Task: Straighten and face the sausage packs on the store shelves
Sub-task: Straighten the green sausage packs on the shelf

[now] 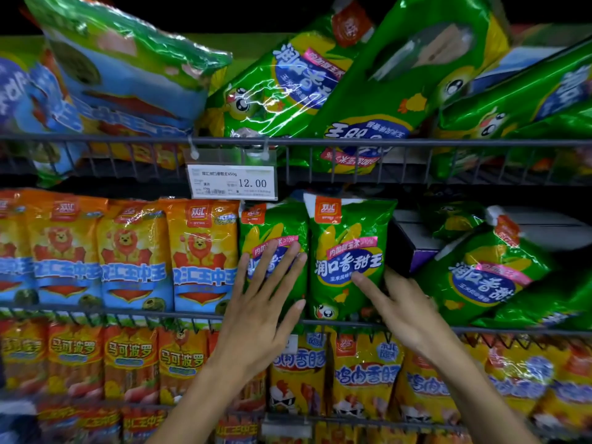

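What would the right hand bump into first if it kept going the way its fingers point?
Probably the upright green pack: the right hand points up-left at it, fingertips seemingly touching already.

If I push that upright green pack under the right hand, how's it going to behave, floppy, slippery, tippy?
The green pack probably flexes rather than staying rigid, since its film looks soft and creased. Its glossy wrap likely lets the right hand slide. It may tip rightward, because the packs beside it there already lean, while the rail holds only its bottom edge.
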`<state>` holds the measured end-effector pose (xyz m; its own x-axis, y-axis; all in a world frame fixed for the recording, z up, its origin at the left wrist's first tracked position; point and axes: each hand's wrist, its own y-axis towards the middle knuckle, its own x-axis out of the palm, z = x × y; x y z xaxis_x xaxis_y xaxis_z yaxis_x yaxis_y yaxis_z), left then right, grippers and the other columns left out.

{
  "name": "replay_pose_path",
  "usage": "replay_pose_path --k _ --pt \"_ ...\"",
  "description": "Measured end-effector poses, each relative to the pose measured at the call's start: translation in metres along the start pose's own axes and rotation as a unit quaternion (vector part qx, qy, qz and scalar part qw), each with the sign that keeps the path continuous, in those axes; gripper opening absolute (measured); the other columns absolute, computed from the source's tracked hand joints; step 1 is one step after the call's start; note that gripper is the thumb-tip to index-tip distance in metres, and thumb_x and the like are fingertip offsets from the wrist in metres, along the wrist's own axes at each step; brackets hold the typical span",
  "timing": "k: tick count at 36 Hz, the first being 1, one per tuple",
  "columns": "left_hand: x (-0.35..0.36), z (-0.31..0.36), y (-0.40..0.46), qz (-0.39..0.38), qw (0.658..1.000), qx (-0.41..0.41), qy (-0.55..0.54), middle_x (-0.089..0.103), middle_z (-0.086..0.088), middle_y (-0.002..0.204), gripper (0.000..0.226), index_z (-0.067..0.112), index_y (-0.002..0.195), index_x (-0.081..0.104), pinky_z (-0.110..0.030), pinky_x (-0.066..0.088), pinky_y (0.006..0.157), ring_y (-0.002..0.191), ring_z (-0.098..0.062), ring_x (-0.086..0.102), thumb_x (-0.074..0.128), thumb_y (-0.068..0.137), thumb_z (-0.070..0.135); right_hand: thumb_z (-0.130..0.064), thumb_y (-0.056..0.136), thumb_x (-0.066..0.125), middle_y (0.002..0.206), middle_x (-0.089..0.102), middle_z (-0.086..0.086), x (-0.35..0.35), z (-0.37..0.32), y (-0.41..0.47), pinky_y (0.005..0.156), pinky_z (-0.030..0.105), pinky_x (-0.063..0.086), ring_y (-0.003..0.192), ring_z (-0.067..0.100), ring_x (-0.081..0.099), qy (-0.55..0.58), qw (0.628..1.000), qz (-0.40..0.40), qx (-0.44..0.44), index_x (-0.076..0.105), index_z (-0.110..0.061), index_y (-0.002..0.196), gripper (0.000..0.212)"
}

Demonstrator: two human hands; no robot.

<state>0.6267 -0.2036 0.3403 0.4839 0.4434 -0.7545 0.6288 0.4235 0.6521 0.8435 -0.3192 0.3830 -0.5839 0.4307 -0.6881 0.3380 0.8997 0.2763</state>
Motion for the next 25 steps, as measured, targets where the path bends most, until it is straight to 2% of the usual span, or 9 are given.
replay_pose_path --k 2,4,7,10,13,16,19,22,25 --pt "0.001 -0.001 0.0 -0.002 1.0 -0.001 0.011 0.003 0.003 0.172 0.066 0.021 0.164 0.011 -0.057 0.003 0.126 0.159 -0.025 0.002 0.033 0.108 0.047 -0.081 0.089 0.033 0.094 0.073 0.005 0.004 0.004 0.001 0.082 0.037 0.055 0.08 0.013 0.068 -0.024 0.999 -0.026 0.0 0.057 -0.016 0.104 0.071" --pt "0.001 0.001 0.0 -0.002 1.0 -0.007 0.021 0.002 0.003 0.172 0.066 0.021 0.164 0.011 -0.057 0.003 0.126 0.159 -0.025 0.001 0.031 0.108 0.048 -0.084 0.086 0.029 0.092 0.071 0.015 0.004 0.004 -0.001 0.08 0.05 0.054 0.082 0.027 0.068 -0.036 0.999 -0.026 -0.001 0.055 -0.014 0.106 0.078" --pt "-0.001 0.006 0.001 0.002 1.0 -0.007 0.002 0.0 0.002 0.172 0.068 0.021 0.164 0.009 -0.057 0.001 0.125 0.159 -0.026 -0.001 0.033 0.107 0.049 -0.09 0.083 0.028 0.102 0.071 0.019 0.004 0.003 -0.005 0.083 0.052 0.054 0.089 0.032 0.068 -0.013 1.0 -0.022 0.014 0.055 -0.014 0.115 0.087" --pt "-0.008 0.005 0.002 0.032 0.998 -0.013 -0.062 0.001 -0.001 0.172 0.067 0.022 0.164 0.014 -0.054 -0.003 0.126 0.158 -0.03 -0.005 0.036 0.106 0.047 -0.086 0.085 0.034 0.098 0.073 0.005 0.005 0.003 -0.015 0.082 0.044 0.056 0.086 0.018 0.069 -0.014 1.0 0.013 0.013 0.055 -0.018 0.123 0.08" --pt "-0.02 -0.001 0.012 0.065 0.995 -0.015 -0.068 0.003 -0.003 0.172 0.065 0.02 0.163 0.02 -0.054 -0.003 0.127 0.158 -0.033 -0.005 0.039 0.106 0.044 -0.066 0.09 0.053 0.12 0.069 -0.007 0.006 -0.002 -0.031 0.094 0.033 0.057 0.108 0.008 0.066 0.025 0.985 0.163 -0.044 0.05 -0.022 0.142 0.068" --pt "-0.024 -0.007 0.027 0.053 0.997 -0.02 -0.046 -0.002 -0.003 0.172 0.065 0.023 0.164 0.015 -0.054 -0.003 0.127 0.158 -0.032 -0.009 0.037 0.107 0.045 -0.043 0.1 0.06 0.139 0.054 -0.012 0.007 -0.017 -0.034 0.112 0.026 0.041 0.133 0.003 0.048 0.003 0.94 0.295 -0.172 0.053 -0.018 0.141 0.049" --pt "-0.018 -0.012 0.035 0.022 0.999 -0.041 -0.001 -0.009 -0.001 0.172 0.065 0.028 0.164 0.007 -0.06 0.005 0.126 0.156 -0.034 -0.015 0.029 0.108 0.051 -0.034 0.098 0.063 0.157 0.04 -0.004 0.018 -0.029 -0.022 0.125 0.032 0.023 0.151 0.014 0.029 -0.085 0.922 0.26 -0.273 0.047 -0.014 0.15 0.058" --pt "-0.016 -0.018 0.036 0.019 0.998 -0.052 -0.011 -0.009 0.002 0.172 0.065 0.031 0.164 0.008 -0.061 0.01 0.125 0.157 -0.035 -0.014 0.03 0.107 0.053 -0.048 0.103 0.054 0.169 0.019 -0.006 0.029 -0.029 -0.004 0.127 0.048 0.015 0.158 0.018 0.006 -0.155 0.933 0.208 -0.25 0.03 -0.025 0.159 0.066" --pt "-0.016 -0.023 0.041 0.02 0.998 -0.049 -0.031 -0.004 0.005 0.172 0.064 0.033 0.163 0.014 -0.061 0.012 0.125 0.157 -0.033 -0.011 0.035 0.106 0.053 -0.053 0.104 0.046 0.171 0.009 -0.006 0.031 -0.024 0.008 0.127 0.054 0.012 0.158 0.018 -0.001 -0.186 0.935 0.192 -0.235 0.022 -0.029 0.162 0.067"
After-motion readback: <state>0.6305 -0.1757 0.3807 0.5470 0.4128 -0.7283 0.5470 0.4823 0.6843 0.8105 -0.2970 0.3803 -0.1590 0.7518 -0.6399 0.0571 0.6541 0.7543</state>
